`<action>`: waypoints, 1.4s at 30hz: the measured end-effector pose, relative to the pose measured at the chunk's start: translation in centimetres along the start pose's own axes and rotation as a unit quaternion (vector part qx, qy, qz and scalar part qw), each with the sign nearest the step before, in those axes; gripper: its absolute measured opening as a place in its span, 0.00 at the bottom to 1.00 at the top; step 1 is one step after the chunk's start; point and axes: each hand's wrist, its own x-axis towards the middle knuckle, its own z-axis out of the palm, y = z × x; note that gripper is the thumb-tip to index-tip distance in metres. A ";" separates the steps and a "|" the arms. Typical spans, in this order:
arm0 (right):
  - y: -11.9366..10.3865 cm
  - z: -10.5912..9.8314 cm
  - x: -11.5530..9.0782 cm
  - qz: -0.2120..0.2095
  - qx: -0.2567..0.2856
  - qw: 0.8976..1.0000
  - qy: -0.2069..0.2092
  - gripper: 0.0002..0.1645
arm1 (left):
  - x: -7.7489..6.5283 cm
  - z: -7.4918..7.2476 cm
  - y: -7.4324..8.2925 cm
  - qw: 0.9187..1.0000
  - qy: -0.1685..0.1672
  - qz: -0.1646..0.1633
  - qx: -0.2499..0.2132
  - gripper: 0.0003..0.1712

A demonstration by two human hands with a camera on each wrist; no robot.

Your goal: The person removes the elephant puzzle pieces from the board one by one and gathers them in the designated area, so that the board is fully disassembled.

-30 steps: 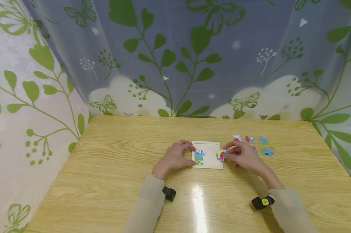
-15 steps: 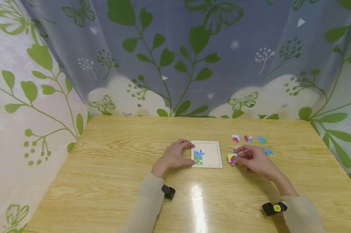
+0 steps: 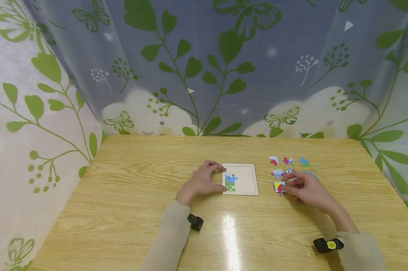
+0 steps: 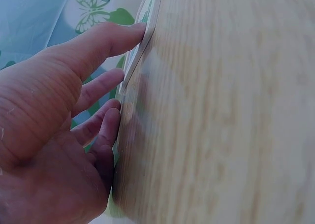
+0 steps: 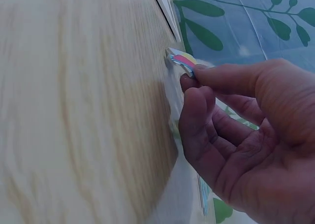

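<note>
In the head view a shallow wooden puzzle tray (image 3: 247, 181) lies on the table, with a few joined blue and green pieces (image 3: 230, 182) along its left side. My left hand (image 3: 201, 180) holds the tray's left edge, thumb near the front corner and fingers near the back one; the left wrist view shows the thumb tip (image 4: 140, 29) on its rim. Right of the tray, my right hand (image 3: 307, 190) pinches a puzzle piece (image 3: 279, 187) printed yellow, red and white. In the right wrist view this piece (image 5: 184, 59) juts from between thumb and fingertip, close over the wood.
Several loose puzzle pieces (image 3: 287, 161) lie in rows behind the right hand, which partly covers some of them. The wooden table (image 3: 139, 165) ends at the back against a leaf-patterned curtain (image 3: 204, 75).
My right hand has drawn the pinched puzzle piece away from the tray's right edge, rightward to the front of the loose pieces. My left hand stays at the tray.
</note>
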 end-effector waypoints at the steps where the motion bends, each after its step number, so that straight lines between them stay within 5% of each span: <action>1: 0.1 -0.1 0.0 0.000 -0.003 1.000 0.001 0.23 | 0.0 0.0 0.0 1.000 0.000 0.000 0.000 0.35; 26: 0.9 -1.2 0.2 0.016 -0.013 1.000 -0.001 0.24 | 0.0 0.1 0.0 1.000 0.003 -0.004 -0.008 0.36; 42: -0.3 -0.4 0.6 -0.025 -0.023 0.999 0.029 0.19 | -0.1 0.0 0.0 1.000 0.005 -0.003 -0.014 0.36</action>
